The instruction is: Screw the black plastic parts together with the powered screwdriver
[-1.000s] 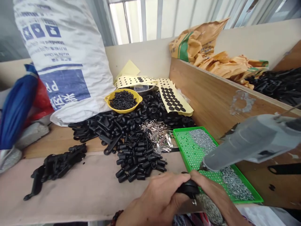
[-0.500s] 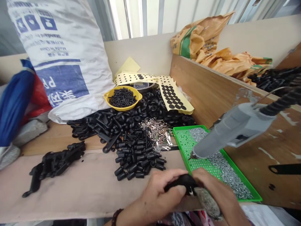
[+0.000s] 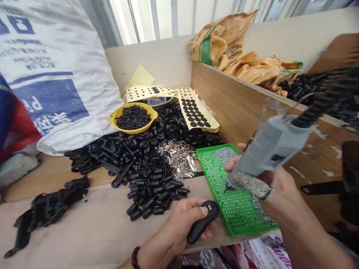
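My left hand [image 3: 179, 228] is closed round a black plastic handle-shaped part [image 3: 202, 221] and holds it just above the table's front edge, left of the green tray [image 3: 224, 194]. My right hand [image 3: 269, 186] grips a grey electric screwdriver [image 3: 269, 147] with a coiled black cable. Its tip points down onto the perforated green tray, where small silver screws [image 3: 226, 152] lie. A grey finger cover sits on one finger of my right hand.
Heaps of black plastic parts [image 3: 146, 149], black cylinders [image 3: 155, 190] and silver clips [image 3: 179, 160] lie behind my hands. A yellow bowl [image 3: 134, 118] holds black screws. A white sack [image 3: 53, 74] stands left, a wooden partition [image 3: 238, 108] right, brown bags [image 3: 232, 48] behind.
My right hand has let go of the black part and taken hold of the screwdriver, which has come down onto the tray. My left hand keeps the part, shifted left.
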### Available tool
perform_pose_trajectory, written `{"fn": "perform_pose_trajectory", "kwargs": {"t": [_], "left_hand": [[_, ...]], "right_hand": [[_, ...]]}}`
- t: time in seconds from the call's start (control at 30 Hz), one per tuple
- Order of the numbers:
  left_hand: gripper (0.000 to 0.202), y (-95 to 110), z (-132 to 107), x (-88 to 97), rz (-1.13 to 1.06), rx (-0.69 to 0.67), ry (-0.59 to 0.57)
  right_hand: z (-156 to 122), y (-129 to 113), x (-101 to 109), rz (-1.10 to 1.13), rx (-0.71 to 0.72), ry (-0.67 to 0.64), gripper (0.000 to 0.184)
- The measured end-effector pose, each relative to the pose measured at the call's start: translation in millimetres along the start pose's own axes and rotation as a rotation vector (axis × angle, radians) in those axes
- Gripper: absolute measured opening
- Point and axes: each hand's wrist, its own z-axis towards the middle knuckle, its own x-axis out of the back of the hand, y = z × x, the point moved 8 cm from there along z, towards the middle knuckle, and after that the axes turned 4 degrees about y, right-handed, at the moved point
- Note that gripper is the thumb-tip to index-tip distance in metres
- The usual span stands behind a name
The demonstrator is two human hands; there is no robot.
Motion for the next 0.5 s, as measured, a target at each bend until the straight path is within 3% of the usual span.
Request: {"fn": "perform_pose_trajectory", "kwargs": {"t": [0.13, 0.3, 0.43, 0.5], "left_hand": [[0.032, -7, 6, -13.1, 0.098, 0.051, -0.065], [0.036, -11, 13, -14.8, 0.181, 0.09, -0.056], [0.034, -10, 15, -13.6, 0.22, 0.069, -0.047], [0.034, -9, 14, -14.4, 0.249, 0.066, -0.043]], "right_hand": [[-9, -2, 10, 0.109, -0.005, 0.002, 0.046], [-22, 19, 25, 0.238, -0.108, 0.145, 0.014], [-31, 31, 19, 0.342, -0.12, 0.12, 0.027], [-33, 33, 20, 0.255, -0.084, 0.131, 0.031]]}}
